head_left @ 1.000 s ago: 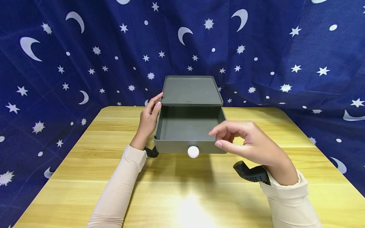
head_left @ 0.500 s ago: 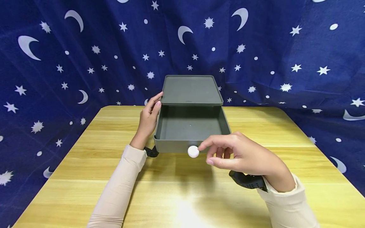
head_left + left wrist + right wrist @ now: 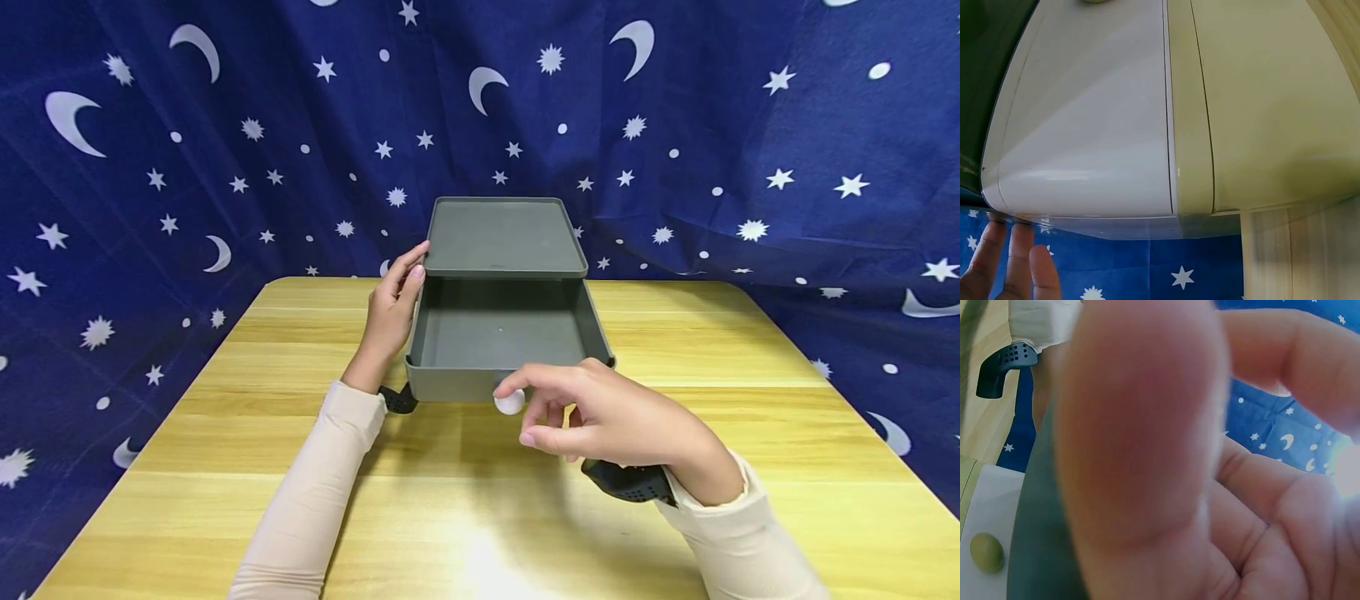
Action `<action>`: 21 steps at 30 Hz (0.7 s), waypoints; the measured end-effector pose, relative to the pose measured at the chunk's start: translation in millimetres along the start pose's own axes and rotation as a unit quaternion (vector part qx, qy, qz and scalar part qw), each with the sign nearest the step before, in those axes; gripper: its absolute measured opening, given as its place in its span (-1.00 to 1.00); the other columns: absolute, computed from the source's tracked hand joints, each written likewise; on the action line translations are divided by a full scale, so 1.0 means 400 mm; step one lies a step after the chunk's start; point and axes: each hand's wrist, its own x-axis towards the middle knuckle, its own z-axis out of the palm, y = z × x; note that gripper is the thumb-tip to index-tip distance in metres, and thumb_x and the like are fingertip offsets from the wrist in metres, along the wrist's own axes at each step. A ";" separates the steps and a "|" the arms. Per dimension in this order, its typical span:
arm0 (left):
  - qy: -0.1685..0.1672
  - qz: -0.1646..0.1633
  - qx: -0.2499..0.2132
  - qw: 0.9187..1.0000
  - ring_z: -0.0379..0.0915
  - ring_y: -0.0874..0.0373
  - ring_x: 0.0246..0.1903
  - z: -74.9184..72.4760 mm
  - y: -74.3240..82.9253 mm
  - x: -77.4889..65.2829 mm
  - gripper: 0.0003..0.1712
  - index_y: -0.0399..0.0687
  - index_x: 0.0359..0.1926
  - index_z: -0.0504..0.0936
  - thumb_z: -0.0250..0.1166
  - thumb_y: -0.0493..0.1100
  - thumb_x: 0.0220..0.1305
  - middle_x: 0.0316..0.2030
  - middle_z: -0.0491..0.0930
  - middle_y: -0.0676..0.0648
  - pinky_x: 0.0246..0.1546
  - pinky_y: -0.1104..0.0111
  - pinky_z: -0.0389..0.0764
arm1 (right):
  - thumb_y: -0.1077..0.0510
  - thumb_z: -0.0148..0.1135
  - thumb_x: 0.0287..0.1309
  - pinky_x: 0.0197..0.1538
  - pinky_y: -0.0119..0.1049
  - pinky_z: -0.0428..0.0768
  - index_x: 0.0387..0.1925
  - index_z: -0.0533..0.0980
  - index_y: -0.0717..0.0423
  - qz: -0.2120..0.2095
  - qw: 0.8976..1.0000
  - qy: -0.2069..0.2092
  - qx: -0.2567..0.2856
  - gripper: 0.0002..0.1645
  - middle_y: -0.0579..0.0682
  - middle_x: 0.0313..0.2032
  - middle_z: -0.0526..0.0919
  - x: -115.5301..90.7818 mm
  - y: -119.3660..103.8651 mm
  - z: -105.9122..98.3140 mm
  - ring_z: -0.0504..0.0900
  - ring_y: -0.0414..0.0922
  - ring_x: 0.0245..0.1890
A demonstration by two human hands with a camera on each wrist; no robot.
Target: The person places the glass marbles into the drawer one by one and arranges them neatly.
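Observation:
A small drawer cabinet stands on the table, its flat grey-green top [image 3: 506,237] at the back. The top grey-green drawer [image 3: 450,386] is pulled out, with nothing visible inside. A round white knob [image 3: 510,404] sits on its front. My left hand [image 3: 390,312] rests against the cabinet's left side, fingertips near the top edge. My right hand [image 3: 607,412] is at the drawer front, its index fingertip over the knob; the thumb is apart below. In the right wrist view a blurred finger [image 3: 1141,456] fills the middle, and the white knob cannot be made out.
Below the grey-green drawer, the left wrist view shows a white drawer [image 3: 1091,112] and a yellow one [image 3: 1279,106]. A yellow-green knob [image 3: 987,552] is on the white drawer. The wooden table [image 3: 450,533] meets a blue star-and-moon curtain [image 3: 337,108] behind.
My right hand has moved left and down from the drawer's right front corner to the white knob. My left hand, the cabinet and the drawer have stayed in place.

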 end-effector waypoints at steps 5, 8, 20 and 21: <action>-0.001 -0.002 -0.001 1.000 0.40 -0.02 0.45 0.000 0.002 0.000 -0.49 -0.20 0.53 0.49 0.03 -0.18 0.71 0.48 0.50 -0.21 0.45 0.10 0.41 | 0.20 0.30 0.51 -0.29 -0.29 0.66 0.25 0.55 0.11 0.020 1.000 0.002 0.003 -0.65 -0.29 -0.25 0.79 0.004 0.002 0.004 0.70 -0.31 -0.38; 0.000 -0.002 0.001 1.000 0.40 -0.02 0.45 0.001 0.002 0.000 -0.49 -0.20 0.53 0.49 0.04 -0.17 0.71 0.47 0.50 -0.21 0.45 0.09 0.41 | 0.19 0.31 0.52 -0.27 -0.28 0.67 0.26 0.54 0.12 0.028 1.000 0.003 0.006 -0.63 -0.28 -0.23 0.80 0.004 0.002 0.004 0.71 -0.30 -0.35; -0.004 -0.018 0.015 1.000 0.53 -0.15 0.27 0.000 0.002 0.000 -0.46 -0.13 0.56 0.47 -0.17 -0.11 0.80 0.45 0.51 -0.24 0.18 -0.07 0.59 | 0.18 0.31 0.53 -0.18 -0.26 0.71 0.25 0.56 0.13 0.025 1.000 0.005 0.009 -0.65 -0.26 -0.21 0.80 0.003 0.007 0.001 0.74 -0.29 -0.27; -0.006 -0.020 0.014 1.000 0.54 -0.17 0.28 0.000 0.002 0.000 -0.46 -0.13 0.56 0.47 -0.18 -0.11 0.80 0.46 0.50 -0.25 0.18 -0.10 0.59 | 0.19 0.31 0.53 -0.18 -0.26 0.71 0.25 0.57 0.13 0.026 1.000 0.006 0.011 -0.65 -0.25 -0.21 0.80 0.002 0.008 0.001 0.74 -0.29 -0.27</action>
